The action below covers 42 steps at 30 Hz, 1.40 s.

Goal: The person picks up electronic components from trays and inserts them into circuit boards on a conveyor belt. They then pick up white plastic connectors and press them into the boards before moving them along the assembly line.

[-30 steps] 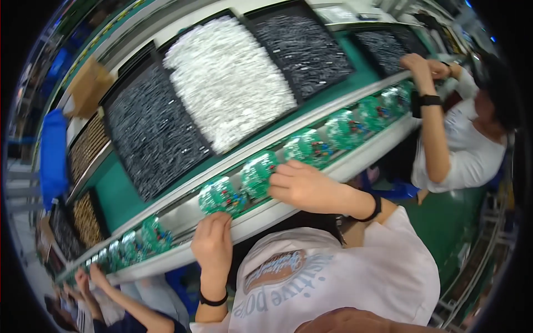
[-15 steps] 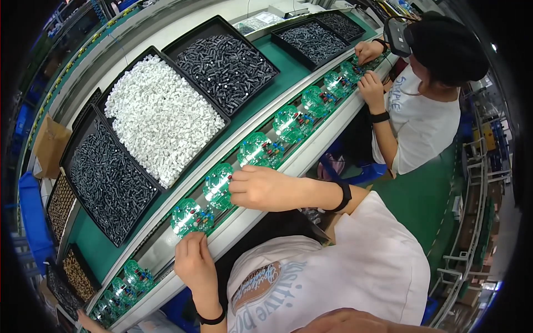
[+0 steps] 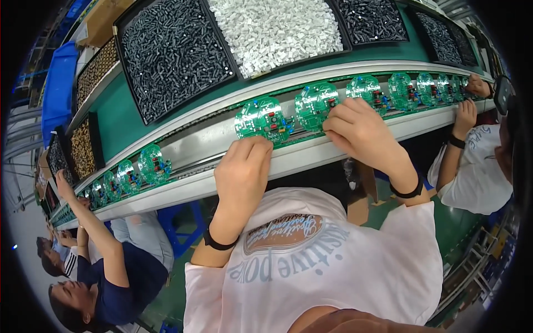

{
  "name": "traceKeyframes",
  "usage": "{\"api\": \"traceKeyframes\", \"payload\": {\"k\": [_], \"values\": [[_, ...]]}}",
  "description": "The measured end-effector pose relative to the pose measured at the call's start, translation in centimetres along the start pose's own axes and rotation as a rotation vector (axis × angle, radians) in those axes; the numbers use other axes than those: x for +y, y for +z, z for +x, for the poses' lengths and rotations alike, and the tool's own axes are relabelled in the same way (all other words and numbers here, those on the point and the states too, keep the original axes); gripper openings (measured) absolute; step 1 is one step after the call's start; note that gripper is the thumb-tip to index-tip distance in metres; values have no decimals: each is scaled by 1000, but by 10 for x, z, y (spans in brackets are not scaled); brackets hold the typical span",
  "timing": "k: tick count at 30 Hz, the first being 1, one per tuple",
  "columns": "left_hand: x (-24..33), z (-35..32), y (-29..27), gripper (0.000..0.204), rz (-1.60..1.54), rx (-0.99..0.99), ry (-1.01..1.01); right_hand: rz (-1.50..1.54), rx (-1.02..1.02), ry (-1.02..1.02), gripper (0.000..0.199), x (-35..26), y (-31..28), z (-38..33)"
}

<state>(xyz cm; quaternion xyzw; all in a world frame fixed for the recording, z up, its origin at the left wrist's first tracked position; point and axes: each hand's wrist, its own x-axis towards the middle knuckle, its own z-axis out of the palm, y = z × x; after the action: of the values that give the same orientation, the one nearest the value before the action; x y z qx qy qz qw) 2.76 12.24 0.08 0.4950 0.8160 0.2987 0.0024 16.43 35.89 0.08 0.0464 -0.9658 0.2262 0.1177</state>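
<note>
Evidently we work from the near side of the line, since both our forearms come up to the near rail (image 3: 194,182) and the row of green boards sits in the channel just beyond it. Our left hand (image 3: 241,172) is at the lower edge of the closest board (image 3: 260,119), fingers bunched together and bent down, leaving most of that board uncovered. Our right hand (image 3: 363,133) curls over the near corner of the next board (image 3: 314,102), its fingers drawn together too. The tips are mostly hidden, so we cannot tell whether either hand pinches a part or merely touches the board. We judge that the rails keep the boards in line and leave their faces free, with the small red and blue parts toward our side. Past the far rail (image 3: 205,115), on the green surface (image 3: 114,125), we have a black tray (image 3: 131,80) of dark pieces and a heap of white pieces (image 3: 277,36), probably set there so that an outstretched arm can reach them.
</note>
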Motion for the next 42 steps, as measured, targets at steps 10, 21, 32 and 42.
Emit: {"api": "traceKeyframes", "payload": {"k": [10, 21, 32, 42], "values": [[1, 4, -5, 16, 38, -62, 62, 3, -147, -75, 21, 1, -28, 15], [3, 21, -43, 20, 131, -67, 155, -70, 78, 64, 14, 73, -63, 120], [-5, 67, -71, 14, 200, -114, 250, -26, 69, 47, 14, 99, -52, 131], [-28, 209, -18, 10, 290, -35, 409, -111, 127, 20, 15, 96, -52, 134]]}}
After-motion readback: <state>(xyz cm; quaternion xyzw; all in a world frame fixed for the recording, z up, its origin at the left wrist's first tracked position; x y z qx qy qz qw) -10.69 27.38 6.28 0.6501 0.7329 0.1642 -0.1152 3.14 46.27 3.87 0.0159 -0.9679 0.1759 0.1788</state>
